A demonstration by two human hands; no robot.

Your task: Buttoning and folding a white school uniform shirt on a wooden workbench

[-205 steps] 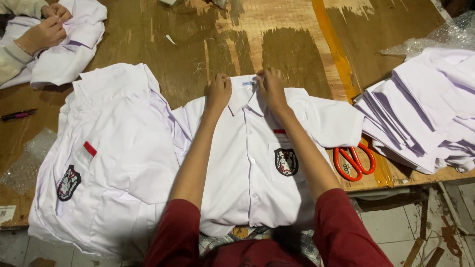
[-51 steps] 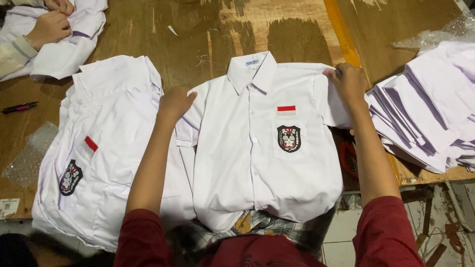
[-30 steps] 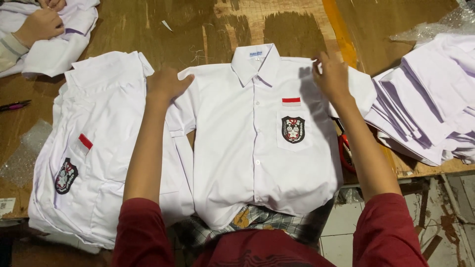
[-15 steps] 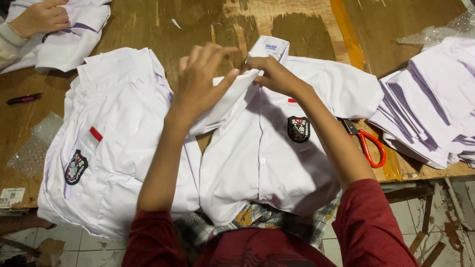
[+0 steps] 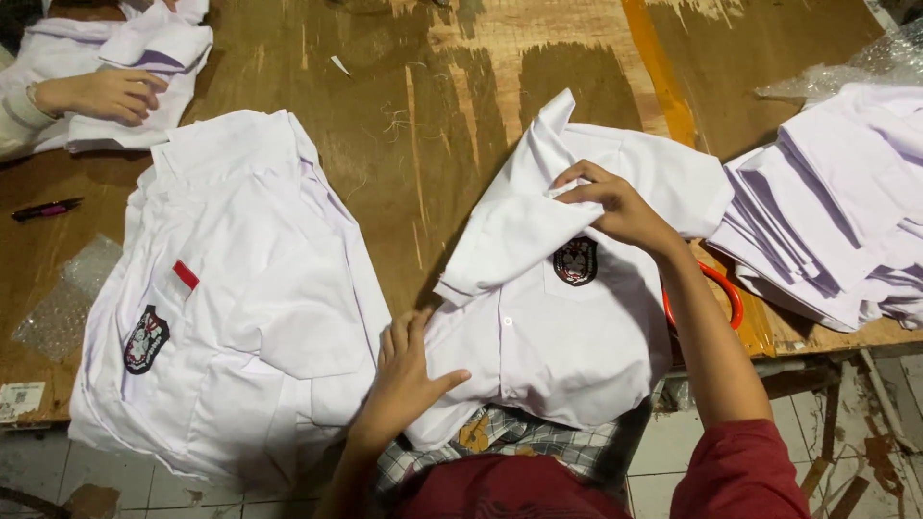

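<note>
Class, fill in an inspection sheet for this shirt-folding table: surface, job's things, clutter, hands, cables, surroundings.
Surface: worn wooden table, orange stripe.
Job's things: white shirt, one side folded across its front; flat shirt pile beside it.
Clutter: folded stack, red scissors partly hidden, pen, bubble wrap.
Hands: left hand flat at the shirt's lower edge; right hand pinching the fold.
Cables: nothing seen.
Surroundings: co-worker's hand on another shirt; tiled floor.

Bare counter (image 5: 433,115) open above and between the two shirts. Blocked left by the stacked white shirts (image 5: 231,298), right by the pile of folded white cloth (image 5: 836,211). Red-handled scissors (image 5: 716,298) wedged just beside the folded shirt (image 5: 567,327). Another person's hand (image 5: 101,94) at far left.
</note>
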